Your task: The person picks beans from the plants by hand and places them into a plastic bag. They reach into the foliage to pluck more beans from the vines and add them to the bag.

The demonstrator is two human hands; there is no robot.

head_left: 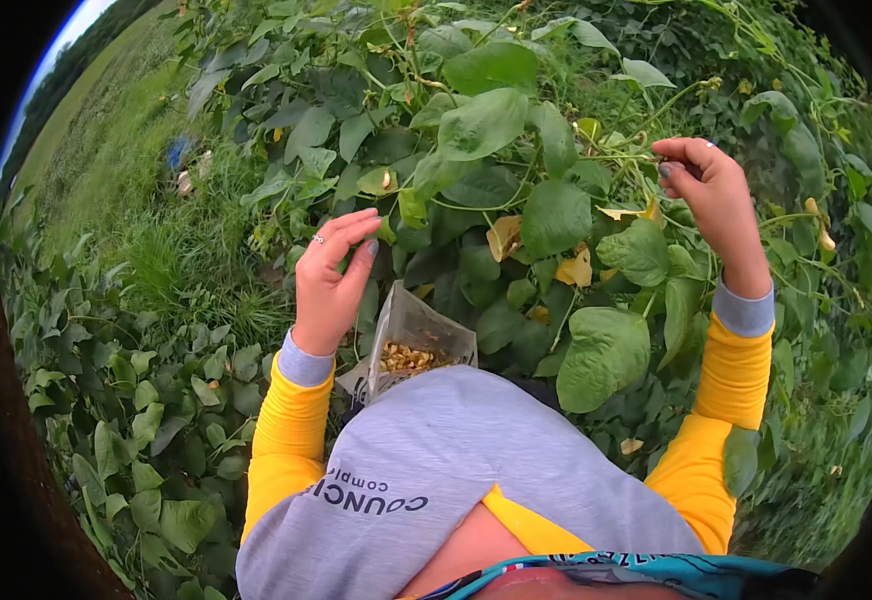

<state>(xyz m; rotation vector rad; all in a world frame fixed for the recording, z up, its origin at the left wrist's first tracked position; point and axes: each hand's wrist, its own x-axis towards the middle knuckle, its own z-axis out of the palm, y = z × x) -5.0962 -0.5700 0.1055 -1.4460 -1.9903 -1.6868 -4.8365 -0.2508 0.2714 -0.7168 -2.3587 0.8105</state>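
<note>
My left hand [334, 280] is raised at the edge of a leafy vine, fingers stretched and thumb held apart. Its fingertips are right at a small bright green leaf [386, 231], just below a pale yellowish blossom or pod [388, 180]. On the right, my right hand [711, 195] has its fingers bent in against the thumb beside thin green stems [624, 155]; I cannot tell what is pinched there. Between my arms, a whitish plastic bag [396, 318] hangs open against my waist, with many small yellow-tan pieces [411, 357] inside.
Broad green leaves [556, 215] fill the space in front of me, with some yellowed, dry leaves [576, 268] among them. Pale yellow pods or blossoms [826, 240] hang at the right. Grass [166, 240] and a blue object [177, 152] lie off to the left.
</note>
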